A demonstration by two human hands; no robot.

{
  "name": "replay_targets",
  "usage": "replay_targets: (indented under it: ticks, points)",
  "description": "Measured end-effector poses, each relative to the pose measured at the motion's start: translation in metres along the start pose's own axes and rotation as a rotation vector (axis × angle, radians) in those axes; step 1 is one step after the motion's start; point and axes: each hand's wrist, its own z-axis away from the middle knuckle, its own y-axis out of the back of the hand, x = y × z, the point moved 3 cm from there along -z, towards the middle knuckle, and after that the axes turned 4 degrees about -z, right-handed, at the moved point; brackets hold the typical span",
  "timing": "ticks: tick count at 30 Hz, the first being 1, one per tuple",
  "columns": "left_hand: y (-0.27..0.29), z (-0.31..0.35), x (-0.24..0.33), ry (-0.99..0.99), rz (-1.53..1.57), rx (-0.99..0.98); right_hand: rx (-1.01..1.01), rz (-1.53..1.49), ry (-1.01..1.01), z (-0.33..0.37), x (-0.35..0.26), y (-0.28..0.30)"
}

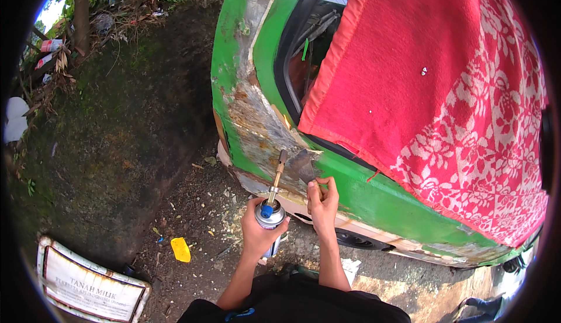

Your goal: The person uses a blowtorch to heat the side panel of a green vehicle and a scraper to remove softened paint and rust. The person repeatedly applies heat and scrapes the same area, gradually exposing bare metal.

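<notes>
My left hand (257, 236) is wrapped round the gas can of a blowtorch (271, 209), which has a blue knob and a brass tube. The torch's nozzle points at the stripped grey and rusty patch (251, 118) on the corner of a green vehicle body (374, 197). No flame can be made out. In my right hand (324, 209), pinched between thumb and fingers, is a scraper (302, 166). Its flat grey blade lies against or very close to the panel, just right of the nozzle. The scraper's handle is mostly hidden by my fingers.
A red floral cloth (385, 72) covers the vehicle's window and side. Left of the vehicle rises a dark mossy bank (123, 113). A yellow plastic piece (180, 250) lies on the littered ground, and a framed white sign (90, 282) stands at lower left.
</notes>
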Motion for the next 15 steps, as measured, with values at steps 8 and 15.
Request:
replay_targets:
  ticks: [8, 15]
  points:
    - [0.002, 0.005, -0.004, 0.066, 0.099, 0.025, -0.005, 0.028, 0.039, -0.002, 0.006, -0.001]
    - [0.039, 0.004, 0.002, -0.008, 0.081, 0.266, 0.048, 0.309, 0.336, -0.036, -0.029, -0.038]
